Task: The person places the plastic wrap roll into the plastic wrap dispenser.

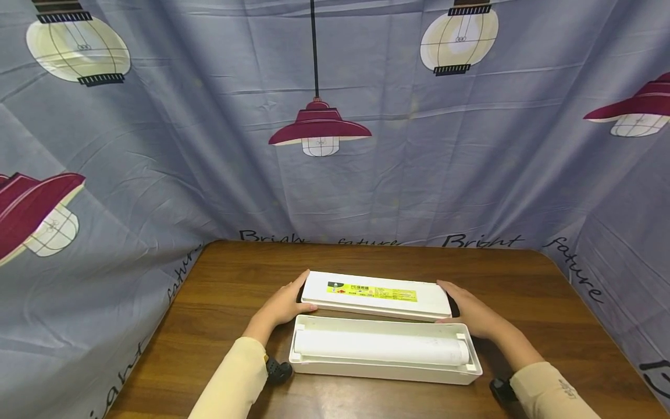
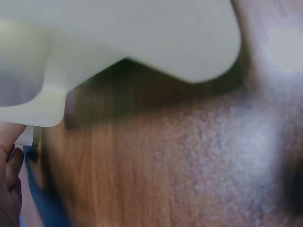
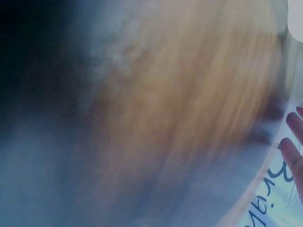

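Observation:
A long white lid [image 1: 320, 286] with a yellow printed label [image 1: 371, 292] lies across the space between my hands. My left hand [image 1: 281, 304] grips its left end, thumb along the near edge. At the other end my right hand [image 1: 475, 314] holds the lid, fingers on the far side and thumb near the front. Just in front sits an open white box [image 1: 384, 373] with a white roll [image 1: 379, 347] lying lengthwise inside. The box's corner [image 2: 189, 42] fills the top of the left wrist view. Right fingers [image 3: 294, 158] show at the right edge of the right wrist view.
Everything is on a brown wooden table [image 1: 220, 291]. A blue-grey curtain [image 1: 220, 145] printed with lamps hangs behind it and along both sides. Dark wrist straps [image 1: 278, 370] are on both wrists, the left one close to the box's left end.

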Demonstrator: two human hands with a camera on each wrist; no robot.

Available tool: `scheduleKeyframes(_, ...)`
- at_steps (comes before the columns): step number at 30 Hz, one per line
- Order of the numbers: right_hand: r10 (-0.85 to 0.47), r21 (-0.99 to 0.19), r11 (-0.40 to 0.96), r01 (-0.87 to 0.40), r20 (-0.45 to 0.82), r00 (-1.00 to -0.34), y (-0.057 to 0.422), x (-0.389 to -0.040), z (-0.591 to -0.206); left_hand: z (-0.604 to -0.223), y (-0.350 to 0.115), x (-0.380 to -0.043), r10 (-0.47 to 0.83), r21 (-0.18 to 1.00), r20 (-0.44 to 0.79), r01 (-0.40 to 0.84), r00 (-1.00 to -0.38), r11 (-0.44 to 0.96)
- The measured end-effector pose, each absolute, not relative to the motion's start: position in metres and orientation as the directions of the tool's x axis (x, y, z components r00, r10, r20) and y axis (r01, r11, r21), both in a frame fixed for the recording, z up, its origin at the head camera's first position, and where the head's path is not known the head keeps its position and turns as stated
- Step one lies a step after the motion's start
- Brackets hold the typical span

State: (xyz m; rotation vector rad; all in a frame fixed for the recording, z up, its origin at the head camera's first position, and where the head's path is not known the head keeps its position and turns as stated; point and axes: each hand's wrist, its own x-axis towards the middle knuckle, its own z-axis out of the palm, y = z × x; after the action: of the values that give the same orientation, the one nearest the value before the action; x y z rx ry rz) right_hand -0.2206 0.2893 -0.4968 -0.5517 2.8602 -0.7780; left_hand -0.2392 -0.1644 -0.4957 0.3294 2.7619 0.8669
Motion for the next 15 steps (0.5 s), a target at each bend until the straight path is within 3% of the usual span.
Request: scheduleKeyframes(15,-0.364,-0.642,0.713,-0.284,0.008,-0.931,0.298,-0.222,-0.485,-0.477,-0.163,-0.237,0.286,0.681,-0.088,0.151,-0.954,0.716)
